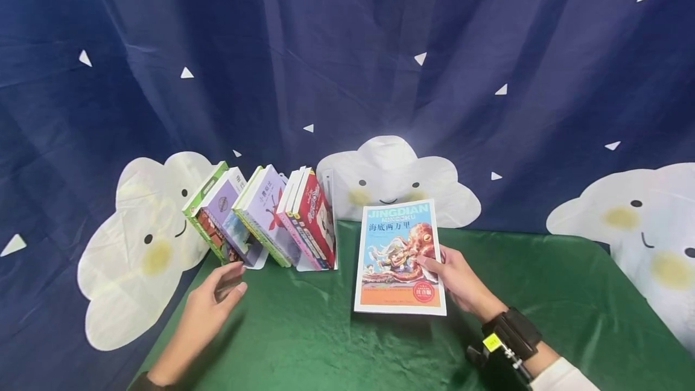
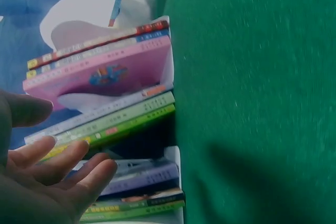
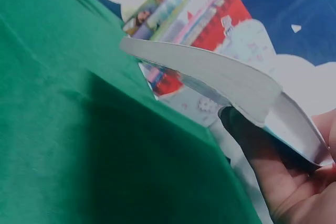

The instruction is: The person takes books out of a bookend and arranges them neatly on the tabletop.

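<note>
My right hand point(image 1: 456, 279) grips a paperback book point(image 1: 399, 258) by its right edge, thumb on the front cover and fingers behind. An octopus and an orange band show on that cover; in the right wrist view the page edges point(image 3: 210, 69) face the camera. My left hand point(image 1: 209, 303) is held in front of the book row's left end, fingers loosely bent and nothing in them. Nearest to it leans a purple book point(image 1: 224, 203) beside a green one point(image 1: 203, 213). Another purple book point(image 1: 269, 204) and a red book point(image 1: 317, 216) lean farther right.
A white bookend point(image 1: 328, 189) stands at the row's right end. Green cloth point(image 1: 304, 330) covers the table, with a dark blue curtain point(image 1: 347, 77) bearing white clouds behind it. A black band with a small device point(image 1: 510, 333) is on the right wrist.
</note>
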`<state>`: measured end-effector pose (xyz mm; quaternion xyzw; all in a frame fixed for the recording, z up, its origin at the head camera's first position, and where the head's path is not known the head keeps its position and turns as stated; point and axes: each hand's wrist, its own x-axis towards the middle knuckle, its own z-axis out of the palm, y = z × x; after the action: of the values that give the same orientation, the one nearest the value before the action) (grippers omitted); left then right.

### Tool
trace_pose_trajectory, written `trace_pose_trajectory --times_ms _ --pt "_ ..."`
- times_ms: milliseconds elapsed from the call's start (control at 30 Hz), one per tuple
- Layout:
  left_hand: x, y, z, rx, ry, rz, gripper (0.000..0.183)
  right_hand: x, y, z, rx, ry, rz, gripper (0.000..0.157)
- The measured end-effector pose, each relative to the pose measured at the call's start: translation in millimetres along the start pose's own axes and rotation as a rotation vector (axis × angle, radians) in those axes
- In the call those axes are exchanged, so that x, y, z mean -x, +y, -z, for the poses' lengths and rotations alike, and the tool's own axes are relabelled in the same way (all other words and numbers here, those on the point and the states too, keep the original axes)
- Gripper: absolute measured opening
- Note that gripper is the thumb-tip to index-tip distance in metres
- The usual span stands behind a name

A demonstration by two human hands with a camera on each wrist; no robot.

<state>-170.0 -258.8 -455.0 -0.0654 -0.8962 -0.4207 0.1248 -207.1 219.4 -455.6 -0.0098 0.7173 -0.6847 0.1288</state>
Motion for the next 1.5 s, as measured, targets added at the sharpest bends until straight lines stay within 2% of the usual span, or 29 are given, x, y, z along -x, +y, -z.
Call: trace_pose_trajectory --times_ms 200,467,667,833,967,1267,1500 --pt "-9.2 -11.2 5.3 -0.095 0.034 -0.004 0.047 -19 3 -4.6 0.000 0.004 -0.002 0.049" --pt "-17.9 -22.4 15.8 -0.149 0.027 0.082 0.052 -39 6 -11.7 0.035 0.004 0.005 0.043" --pt "-23.5 -30.6 23.0 -0.092 0.117 0.171 0.049 -49 10 -12.8 0.076 -0.006 -0.009 0.042" --pt "-31.1 -36.7 29.0 -0.009 0.148 0.259 0.054 -58 15 -15.2 0.092 -0.025 -0.005 0.042" --pt "-38.0 -41.6 29.8 0.015 0.135 0.287 0.063 -64 18 -18.2 0.103 -0.028 -0.025 0.040" --pt "-55.2 -49.6 21.8 0.006 0.043 0.259 0.072 -79 13 -22.9 0.097 -0.047 -0.079 0.037" --pt "-61.7 -51.8 15.0 -0.005 0.052 0.267 0.067 -87 4 -24.9 0.220 -0.068 -0.135 0.032"
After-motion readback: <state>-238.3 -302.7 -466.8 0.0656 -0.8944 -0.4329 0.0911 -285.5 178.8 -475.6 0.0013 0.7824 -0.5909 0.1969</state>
